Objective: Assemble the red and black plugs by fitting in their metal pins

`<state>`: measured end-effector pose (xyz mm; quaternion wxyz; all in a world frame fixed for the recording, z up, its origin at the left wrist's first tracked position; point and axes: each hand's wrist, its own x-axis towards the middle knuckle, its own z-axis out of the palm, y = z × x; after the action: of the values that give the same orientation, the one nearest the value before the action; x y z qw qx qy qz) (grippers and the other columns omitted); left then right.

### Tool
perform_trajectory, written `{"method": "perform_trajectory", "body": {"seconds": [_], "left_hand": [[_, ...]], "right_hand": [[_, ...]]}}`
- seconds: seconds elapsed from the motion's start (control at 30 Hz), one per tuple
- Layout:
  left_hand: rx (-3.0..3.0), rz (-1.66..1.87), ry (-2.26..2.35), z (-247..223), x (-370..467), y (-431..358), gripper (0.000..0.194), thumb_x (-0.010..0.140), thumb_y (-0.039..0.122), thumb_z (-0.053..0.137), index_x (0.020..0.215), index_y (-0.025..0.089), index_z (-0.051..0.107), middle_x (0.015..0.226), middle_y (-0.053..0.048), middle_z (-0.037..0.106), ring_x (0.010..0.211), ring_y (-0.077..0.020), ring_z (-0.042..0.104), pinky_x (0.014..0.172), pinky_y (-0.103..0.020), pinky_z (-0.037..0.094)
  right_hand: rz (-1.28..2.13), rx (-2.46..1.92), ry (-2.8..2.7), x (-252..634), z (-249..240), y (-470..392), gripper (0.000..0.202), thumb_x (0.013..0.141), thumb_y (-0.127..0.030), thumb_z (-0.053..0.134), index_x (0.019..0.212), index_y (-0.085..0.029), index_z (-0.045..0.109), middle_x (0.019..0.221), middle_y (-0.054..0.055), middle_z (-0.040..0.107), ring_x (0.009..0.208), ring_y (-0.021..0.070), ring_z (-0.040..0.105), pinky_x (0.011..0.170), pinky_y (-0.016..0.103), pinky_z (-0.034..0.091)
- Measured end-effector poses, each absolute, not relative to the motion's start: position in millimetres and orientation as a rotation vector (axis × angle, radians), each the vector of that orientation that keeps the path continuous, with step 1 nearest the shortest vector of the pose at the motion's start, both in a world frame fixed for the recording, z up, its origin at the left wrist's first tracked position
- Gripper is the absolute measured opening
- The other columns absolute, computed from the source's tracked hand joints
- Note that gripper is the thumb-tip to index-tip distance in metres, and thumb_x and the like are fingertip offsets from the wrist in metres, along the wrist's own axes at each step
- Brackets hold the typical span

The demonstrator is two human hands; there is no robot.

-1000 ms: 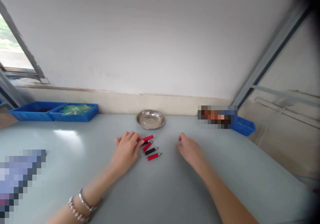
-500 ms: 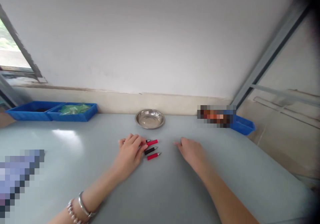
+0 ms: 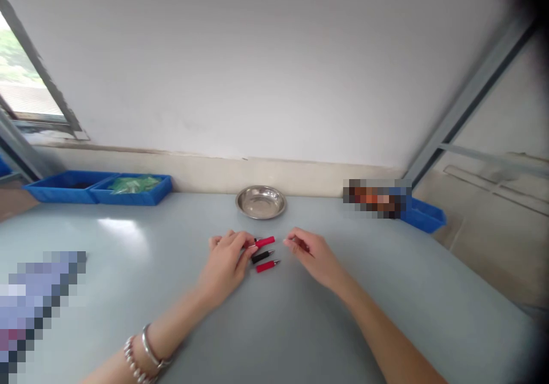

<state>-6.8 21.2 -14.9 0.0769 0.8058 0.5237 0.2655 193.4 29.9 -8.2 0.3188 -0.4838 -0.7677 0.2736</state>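
Note:
My left hand (image 3: 229, 261) pinches a red pen part (image 3: 266, 241) between thumb and finger, its red end pointing right. A dark piece with a metal tip shows just behind it, partly hidden by the fingers. Close below lie a black pen part (image 3: 261, 257) and another red pen part (image 3: 265, 266), both on the table with metal tips to the right. To the right of them is my right hand (image 3: 309, 252), thumb and index finger brought together; whatever is between them is too small to make out.
A round metal dish (image 3: 261, 202) stands near the wall. Two blue trays (image 3: 132, 196) are at the back left, one with green plastic inside. Another blue tray (image 3: 424, 215) sits at the back right, beside a blurred item. A blurred bluish object (image 3: 38, 298) lies at the left.
My right hand has moved left toward the pen parts, and its thumb and index finger have come together. My left hand keeps its pinch on the red pen part. The view has shifted slightly.

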Motion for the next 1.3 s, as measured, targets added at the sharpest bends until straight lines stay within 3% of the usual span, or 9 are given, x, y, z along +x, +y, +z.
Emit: {"method": "perform_trajectory", "body": {"seconds": [0.17, 0.9, 1.3], "left_hand": [[2.389, 0.804, 1.524, -17, -6, 21, 0.017, 0.087, 0.029, 0.034, 0.082, 0.02, 0.048, 0.078, -0.001, 0.061, 0.072, -0.0169, 0.054, 0.074, -0.037, 0.031], [2.427, 0.797, 1.486, -15, -5, 19, 0.018, 0.088, 0.027, 0.033, 0.083, 0.02, 0.049, 0.077, -0.001, 0.06, 0.07, -0.0163, 0.053, 0.073, -0.036, 0.031], [2.471, 0.783, 1.422, -16, -7, 19, 0.019, 0.089, 0.027, 0.032, 0.081, 0.02, 0.048, 0.08, -0.001, 0.061, 0.072, -0.0156, 0.053, 0.072, -0.033, 0.031]], "right_hand": [[0.752, -1.163, -1.942, 185, -17, 26, 0.022, 0.085, -0.037, 0.041, 0.081, -0.018, 0.051, 0.057, -0.004, 0.042, 0.052, 0.0095, 0.038, 0.05, 0.019, 0.031], [0.625, -1.172, -1.969, 185, -20, 27, 0.02, 0.084, -0.034, 0.043, 0.082, -0.018, 0.055, 0.054, -0.004, 0.046, 0.05, 0.0092, 0.041, 0.051, 0.019, 0.034], [0.484, -1.182, -2.093, 189, -20, 27, 0.021, 0.086, -0.031, 0.042, 0.084, -0.018, 0.059, 0.066, 0.001, 0.058, 0.056, 0.0113, 0.045, 0.056, 0.021, 0.035]]}}
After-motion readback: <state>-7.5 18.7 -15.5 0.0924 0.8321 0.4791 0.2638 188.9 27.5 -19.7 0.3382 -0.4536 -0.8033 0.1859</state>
